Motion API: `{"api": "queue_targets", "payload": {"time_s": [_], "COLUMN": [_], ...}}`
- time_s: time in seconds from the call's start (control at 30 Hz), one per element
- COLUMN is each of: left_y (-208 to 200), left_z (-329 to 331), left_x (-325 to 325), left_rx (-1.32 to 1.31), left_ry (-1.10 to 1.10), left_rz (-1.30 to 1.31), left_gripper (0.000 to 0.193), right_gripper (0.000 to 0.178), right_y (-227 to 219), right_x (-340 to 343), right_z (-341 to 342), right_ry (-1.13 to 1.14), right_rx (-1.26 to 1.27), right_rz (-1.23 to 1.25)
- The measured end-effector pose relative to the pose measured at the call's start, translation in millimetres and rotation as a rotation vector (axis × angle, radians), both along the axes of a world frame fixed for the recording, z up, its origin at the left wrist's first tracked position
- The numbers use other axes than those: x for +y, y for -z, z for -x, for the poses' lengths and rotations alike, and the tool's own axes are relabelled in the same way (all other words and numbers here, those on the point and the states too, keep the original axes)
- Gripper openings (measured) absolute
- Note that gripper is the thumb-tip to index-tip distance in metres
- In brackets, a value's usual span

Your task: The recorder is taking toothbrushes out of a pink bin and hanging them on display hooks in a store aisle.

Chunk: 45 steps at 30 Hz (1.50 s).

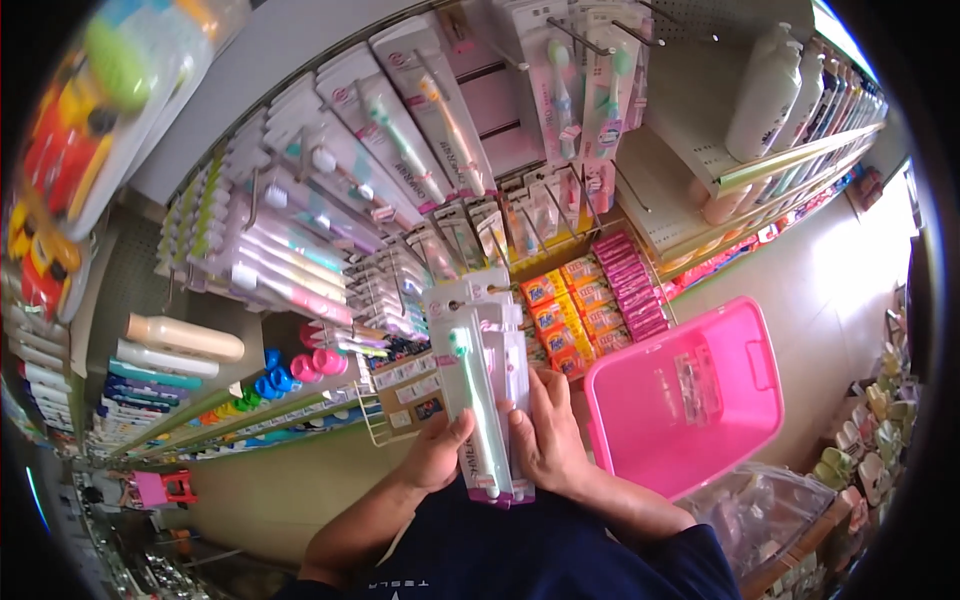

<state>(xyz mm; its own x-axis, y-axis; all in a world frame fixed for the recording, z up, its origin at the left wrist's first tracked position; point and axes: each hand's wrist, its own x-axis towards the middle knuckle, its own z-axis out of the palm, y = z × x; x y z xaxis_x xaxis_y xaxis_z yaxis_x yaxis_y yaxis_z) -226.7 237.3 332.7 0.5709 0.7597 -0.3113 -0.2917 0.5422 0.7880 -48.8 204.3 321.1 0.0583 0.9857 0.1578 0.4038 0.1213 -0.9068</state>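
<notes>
A stack of toothbrush packs (477, 400), each on a white hanging card, is held upright between my two hands in front of my chest. The front pack shows a pale green toothbrush under clear plastic. My left hand (440, 450) grips the stack's left edge with the thumb on the front. Along the right edge, my right hand (548, 430) presses with its thumb against the packs. Most of my fingers are hidden behind or beside the stack. Ahead, more packed toothbrushes (400, 140) hang on wall hooks.
A pink plastic basket (650, 440) with a clear pack inside stands at my right. Orange and magenta boxes (575, 315) fill a low shelf. White pump bottles (765, 100) line the upper right shelf. Metal hooks (590, 40) jut out. Bottles (185, 338) lie on the left. Shoes (865, 440) sit far right.
</notes>
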Motion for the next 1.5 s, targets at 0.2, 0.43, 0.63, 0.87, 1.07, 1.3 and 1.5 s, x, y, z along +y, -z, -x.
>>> {"api": "queue_targets", "payload": {"time_s": [0.2,0.43,0.63,0.87,1.07,1.3,1.5], "left_y": [9,-4,10,-1,7,-7,-10], "left_z": [13,6,21,30,47,44,46], "left_x": [0,0,2,-2,-5,-1,-1], "left_rx": [-0.069,0.212,0.024,0.262,0.309,0.234,0.291], "left_ry": [0.007,-0.076,-0.151,-0.234,-0.212,-0.318,-0.302], "left_rz": [0.103,-0.384,-0.396,-0.623,-0.703,-0.725,-0.743], "left_gripper": [0.053,0.050,0.077,0.032,0.029,0.026,0.023], "right_gripper": [0.060,0.041,0.031,0.026,0.026,0.020,0.025], "right_y": [3,-19,-17,-51,-45,-33,-30], "right_x": [4,6,7,70,109,126,188], "right_z": [2,14,19,-1,-3,13,22], "right_ry": [0.196,-0.063,-0.152,-0.001,0.077,0.097,0.181], "right_rx": [0.114,-0.087,0.591,0.743,0.608,0.662,0.457], "right_rz": [-0.275,-0.286,0.135,-0.286,-0.231,-0.232,-0.227]}}
